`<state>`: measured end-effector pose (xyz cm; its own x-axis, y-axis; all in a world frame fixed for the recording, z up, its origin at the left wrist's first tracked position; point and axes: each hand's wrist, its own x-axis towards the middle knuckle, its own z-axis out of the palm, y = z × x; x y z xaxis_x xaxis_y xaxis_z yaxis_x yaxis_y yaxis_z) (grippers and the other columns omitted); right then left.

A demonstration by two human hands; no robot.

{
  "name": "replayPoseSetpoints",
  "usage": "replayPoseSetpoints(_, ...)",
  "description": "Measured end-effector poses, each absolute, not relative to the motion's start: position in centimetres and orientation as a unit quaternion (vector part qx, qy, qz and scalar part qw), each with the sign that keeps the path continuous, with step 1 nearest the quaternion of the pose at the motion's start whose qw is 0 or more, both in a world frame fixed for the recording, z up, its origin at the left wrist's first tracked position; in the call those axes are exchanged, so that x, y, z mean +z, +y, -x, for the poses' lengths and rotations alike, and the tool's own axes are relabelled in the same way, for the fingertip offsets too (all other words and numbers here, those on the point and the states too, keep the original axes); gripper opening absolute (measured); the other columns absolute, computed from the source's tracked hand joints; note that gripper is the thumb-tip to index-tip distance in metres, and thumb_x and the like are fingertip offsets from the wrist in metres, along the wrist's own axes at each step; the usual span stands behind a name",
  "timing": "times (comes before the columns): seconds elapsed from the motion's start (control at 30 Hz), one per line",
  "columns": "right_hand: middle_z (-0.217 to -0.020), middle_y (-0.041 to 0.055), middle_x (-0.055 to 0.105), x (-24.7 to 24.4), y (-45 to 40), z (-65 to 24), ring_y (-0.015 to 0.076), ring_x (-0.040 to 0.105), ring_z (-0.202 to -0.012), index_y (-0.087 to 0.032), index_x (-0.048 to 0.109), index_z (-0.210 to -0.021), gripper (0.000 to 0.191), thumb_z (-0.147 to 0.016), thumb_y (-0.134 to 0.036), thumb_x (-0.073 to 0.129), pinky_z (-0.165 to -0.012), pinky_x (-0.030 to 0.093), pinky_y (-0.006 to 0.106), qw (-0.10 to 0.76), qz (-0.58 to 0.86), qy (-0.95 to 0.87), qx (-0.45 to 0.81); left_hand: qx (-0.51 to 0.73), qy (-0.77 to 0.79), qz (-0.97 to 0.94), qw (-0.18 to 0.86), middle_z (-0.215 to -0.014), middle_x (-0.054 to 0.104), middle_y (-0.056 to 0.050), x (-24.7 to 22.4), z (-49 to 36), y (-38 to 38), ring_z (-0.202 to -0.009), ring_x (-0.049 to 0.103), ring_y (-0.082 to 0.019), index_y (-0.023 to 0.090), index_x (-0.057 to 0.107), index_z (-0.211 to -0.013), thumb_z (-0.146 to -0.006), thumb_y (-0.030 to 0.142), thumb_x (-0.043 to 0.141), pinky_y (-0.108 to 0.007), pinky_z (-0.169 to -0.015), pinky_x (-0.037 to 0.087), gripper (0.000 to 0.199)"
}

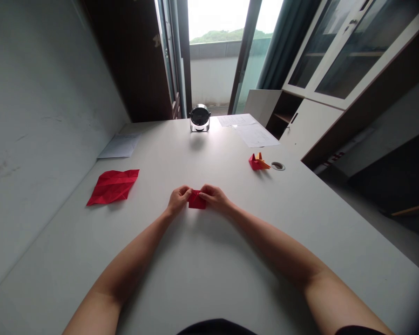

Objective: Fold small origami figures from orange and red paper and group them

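Folded red paper: a small, flat, roughly square piece (197, 201) at the middle of the desk (209, 270), between the two hands; crease lines run across its upper face.
Left hand: positioned at the far left corner of the folded red paper (179, 198); grip pressed together, thumb and fingers pinching that edge.
Right hand: positioned at the far right part of the same piece (215, 196); grip pressed together, thumb and fingertips pinching the paper, thumb lying over its upper face.
Forearms: both bare, extending from the near edge of the view and converging on the paper.
Red sheet: larger, unfolded, marked with creases (113, 187); lies on the left side of the desk, well apart from the left hand, edges partly raised.
Paper figure: folded, red and orange-yellow, with upright points (259, 161); stands on the right side, farther than the right hand. Whether it is one piece or two cannot be determined.
White ring: round, dark-centred (278, 166); just right of the paper figure.
Black round device: mounted in a silver-coloured stand (199, 117); located at the far edge, near the middle.
White papers: flat at the far right (257, 136).
Pale stack: flat at the far left, beside the wall (119, 146).
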<state>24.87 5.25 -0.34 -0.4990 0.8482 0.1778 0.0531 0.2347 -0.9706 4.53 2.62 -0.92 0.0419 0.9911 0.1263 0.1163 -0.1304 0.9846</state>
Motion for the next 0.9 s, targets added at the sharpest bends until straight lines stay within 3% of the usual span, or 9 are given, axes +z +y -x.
replayPoseSetpoints(0.3,-0.068,-0.0030,0.055,-0.8,5.3,-24.8,0.0121,0.045,-0.061,-0.021,0.055,-0.077,0.033,-0.085,-0.052,0.063,-0.057,0.037,0.025,0.399,0.388,-0.716,0.421,0.458,0.484,-0.618,0.417,-0.066,0.060,-0.001,0.1,-5.1,1.8,-0.062,0.054,-0.013,0.016,0.066,-0.078,-0.092,0.049,0.055,-0.023,-0.060,0.043,0.038)
replayPoseSetpoints(0.57,-0.069,-0.0033,0.057,-0.2,4.9,-24.7,0.0122,0.046,-0.062,-0.022,0.055,-0.079,0.024,-0.083,-0.043,0.064,-0.060,0.039,0.025,0.396,0.426,-0.730,0.359,0.421,0.531,-0.652,0.341,-0.070,0.066,-0.001,0.0,-5.1,1.5,-0.066,0.057,-0.015,0.018,0.073,-0.086,-0.089,0.048,0.060,-0.024,-0.060,0.043,0.033)
replayPoseSetpoints(0.73,-0.069,-0.0031,0.061,-0.3,5.1,-24.7,0.0134,0.051,-0.062,-0.023,0.061,-0.093,0.024,-0.086,-0.046,0.062,-0.059,0.040,0.025,0.413,0.414,-0.697,0.416,0.461,0.496,-0.613,0.406,-0.072,0.067,-0.002,-0.8,-4.9,2.3,-0.066,0.059,-0.015,0.017,0.072,-0.085,-0.089,0.046,0.060,-0.024,-0.062,0.047,0.032)
replayPoseSetpoints(0.9,-0.065,-0.0016,0.058,-0.4,5.4,-24.7,0.0134,0.051,-0.061,-0.019,0.059,-0.077,0.032,-0.086,-0.051,0.060,-0.057,0.040,0.025,0.435,0.397,-0.653,0.477,0.486,0.487,-0.586,0.427,-0.071,0.065,-0.002,-1.0,-4.7,2.6,-0.067,0.058,-0.014,0.016,0.070,-0.080,-0.087,0.047,0.063,-0.024,-0.063,0.046,0.033)
